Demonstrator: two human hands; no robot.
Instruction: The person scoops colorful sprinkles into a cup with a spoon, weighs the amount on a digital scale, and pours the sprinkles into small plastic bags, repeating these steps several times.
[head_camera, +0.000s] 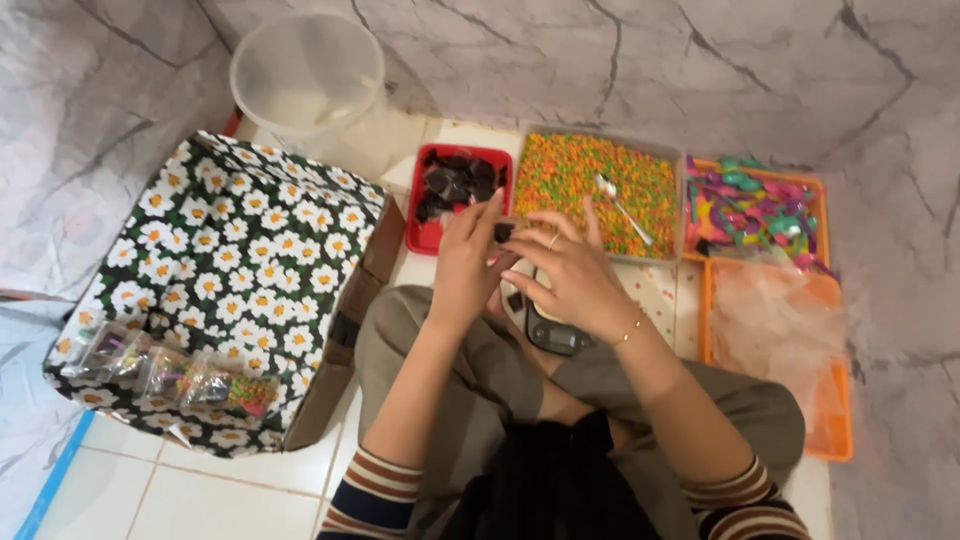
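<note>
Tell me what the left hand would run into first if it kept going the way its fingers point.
The left hand points up and away from the body. Straight on, it would likely first meet the red tray of dark pieces. Depth is unclear, so it might pass above the tray.

I sit cross-legged on the tiled floor (130, 490) of a home, in a corner with marble-patterned walls (700, 60). My small packing spot is laid out on the ground: a red tray (425, 235) of dark pieces, a tray of colourful bits (570, 175) with a spoon (620, 205), an orange tray of plastic spoons (750, 205), another of clear bags (775, 325), and a scale (550, 330). A daisy-print box (240, 260) carries filled packets (170, 372), beside a clear bucket (310, 85).
</note>
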